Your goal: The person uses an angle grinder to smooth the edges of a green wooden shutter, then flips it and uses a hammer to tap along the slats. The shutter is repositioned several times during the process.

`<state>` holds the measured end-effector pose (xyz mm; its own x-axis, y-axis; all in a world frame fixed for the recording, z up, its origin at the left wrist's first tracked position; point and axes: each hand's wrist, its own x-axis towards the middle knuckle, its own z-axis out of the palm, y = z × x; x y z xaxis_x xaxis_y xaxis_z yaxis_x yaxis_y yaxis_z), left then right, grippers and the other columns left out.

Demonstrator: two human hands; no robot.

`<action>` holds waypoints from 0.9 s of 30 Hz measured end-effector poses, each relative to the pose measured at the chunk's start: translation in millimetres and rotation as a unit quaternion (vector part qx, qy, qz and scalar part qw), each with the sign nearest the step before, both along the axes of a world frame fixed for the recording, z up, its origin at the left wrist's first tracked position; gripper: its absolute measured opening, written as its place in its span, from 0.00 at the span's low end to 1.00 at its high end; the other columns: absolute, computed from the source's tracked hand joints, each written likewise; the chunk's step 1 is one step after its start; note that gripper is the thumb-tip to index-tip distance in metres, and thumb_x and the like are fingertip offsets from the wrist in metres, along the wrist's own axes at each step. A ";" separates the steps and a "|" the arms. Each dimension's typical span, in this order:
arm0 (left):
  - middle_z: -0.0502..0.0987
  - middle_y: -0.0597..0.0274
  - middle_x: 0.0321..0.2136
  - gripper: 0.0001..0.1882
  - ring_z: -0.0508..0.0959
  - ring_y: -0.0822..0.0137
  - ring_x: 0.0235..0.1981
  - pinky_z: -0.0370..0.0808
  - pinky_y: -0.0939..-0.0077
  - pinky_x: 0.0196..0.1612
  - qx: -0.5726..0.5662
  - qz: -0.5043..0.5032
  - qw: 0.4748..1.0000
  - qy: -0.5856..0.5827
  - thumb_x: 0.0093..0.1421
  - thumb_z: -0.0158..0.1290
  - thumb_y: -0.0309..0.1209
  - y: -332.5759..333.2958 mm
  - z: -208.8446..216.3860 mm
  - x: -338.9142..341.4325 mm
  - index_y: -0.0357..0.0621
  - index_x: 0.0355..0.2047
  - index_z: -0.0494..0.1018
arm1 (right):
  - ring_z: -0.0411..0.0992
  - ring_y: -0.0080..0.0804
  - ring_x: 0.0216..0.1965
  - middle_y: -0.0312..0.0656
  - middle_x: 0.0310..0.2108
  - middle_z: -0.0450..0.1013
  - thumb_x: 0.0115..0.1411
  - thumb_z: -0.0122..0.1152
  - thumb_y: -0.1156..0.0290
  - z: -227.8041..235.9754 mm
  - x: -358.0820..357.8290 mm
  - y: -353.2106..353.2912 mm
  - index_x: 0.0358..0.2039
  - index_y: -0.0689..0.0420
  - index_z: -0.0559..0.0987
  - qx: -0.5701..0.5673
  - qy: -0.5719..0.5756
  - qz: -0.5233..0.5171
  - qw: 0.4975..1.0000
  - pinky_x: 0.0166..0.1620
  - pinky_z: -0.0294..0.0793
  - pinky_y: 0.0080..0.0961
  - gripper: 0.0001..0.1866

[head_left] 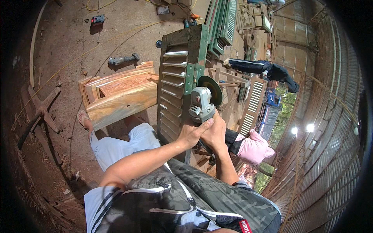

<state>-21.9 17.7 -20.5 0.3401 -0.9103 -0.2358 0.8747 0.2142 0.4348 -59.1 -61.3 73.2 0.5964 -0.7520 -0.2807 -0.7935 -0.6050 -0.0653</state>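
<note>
Both my hands are wrapped round the body of a grey angle grinder point(202, 104). My left hand point(191, 134) lies against its near side, and my right hand point(215, 132) closes round the handle. The grinder's dark round disc point(211, 90) faces away from me, near the green edge of a louvred wooden shutter point(171, 99). The shutter stands just left of the tool, its slats pale along the edges and its face brown. From this angle I cannot tell whether the disc touches the shutter or spins.
Left of the shutter sits a curved, light-brown wooden piece point(124, 103). Another power tool point(124, 60) lies on the dirt floor, with cords running across it. Green shutters point(225, 23) are stacked beyond. Two people work to the right, one in a pink top point(252, 147), one in dark clothes point(279, 73).
</note>
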 end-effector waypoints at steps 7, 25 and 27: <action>0.76 0.54 0.54 0.31 0.74 0.64 0.55 0.68 0.67 0.61 0.010 -0.014 1.000 0.004 0.67 0.58 0.49 2.4 1.0 1.2 0.37 0.59 0.71 | 0.78 0.65 0.40 0.60 0.34 0.79 0.48 0.72 0.64 1.2 1.5 1.4 0.47 0.62 0.74 0.001 0.005 0.006 1.000 0.42 0.77 0.51 0.28; 0.79 0.61 0.34 0.22 0.79 0.72 0.36 0.74 0.78 0.42 -0.016 -0.235 0.967 -0.098 0.68 0.58 0.44 63.8 51.7 47.4 0.35 0.47 0.76 | 0.83 0.40 0.38 0.49 0.35 0.82 0.39 0.78 0.69 25.2 -55.0 -5.2 0.45 0.61 0.78 0.014 -0.120 -0.131 0.984 0.45 0.80 0.32 0.30; 0.80 0.59 0.34 0.20 0.80 0.70 0.35 0.75 0.77 0.42 -0.127 -0.158 0.979 -0.035 0.66 0.61 0.42 70.6 82.6 79.6 0.35 0.46 0.78 | 0.83 0.42 0.38 0.49 0.36 0.82 0.39 0.77 0.69 28.6 -58.0 -5.9 0.46 0.61 0.77 0.007 -0.096 -0.134 0.986 0.45 0.80 0.33 0.30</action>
<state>57.7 88.2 62.1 0.0402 -0.9989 0.0256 0.8849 0.0475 0.4633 -117.1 -67.2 101.8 0.4207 -0.8865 -0.1927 -0.8966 -0.3740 -0.2371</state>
